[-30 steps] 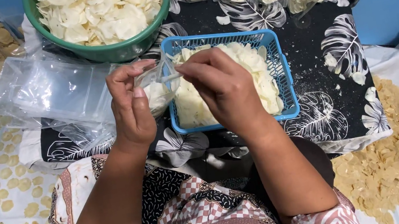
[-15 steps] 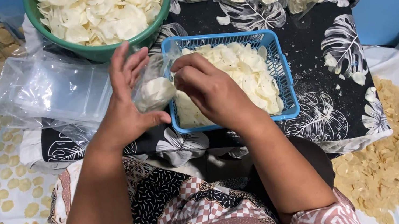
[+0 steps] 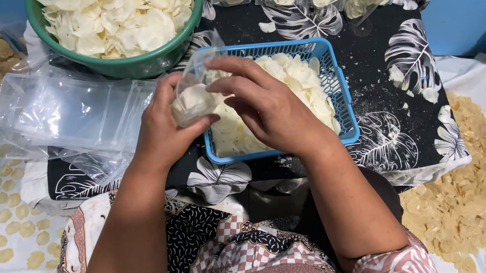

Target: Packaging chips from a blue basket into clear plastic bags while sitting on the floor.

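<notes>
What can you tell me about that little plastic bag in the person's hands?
The small bag is clear, thin plastic, partly filled with pale, thin chips bunched at its lower end. The left hand cradles it from below; the right hand pinches its open top. It is held tilted over the left edge of the blue basket.

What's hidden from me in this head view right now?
- Small clear bag: its mouth, covered by the right hand and left hand.
- Blue basket: near-left part, behind both hands.
- Green bowl: far rim, cut by the top edge.
</notes>
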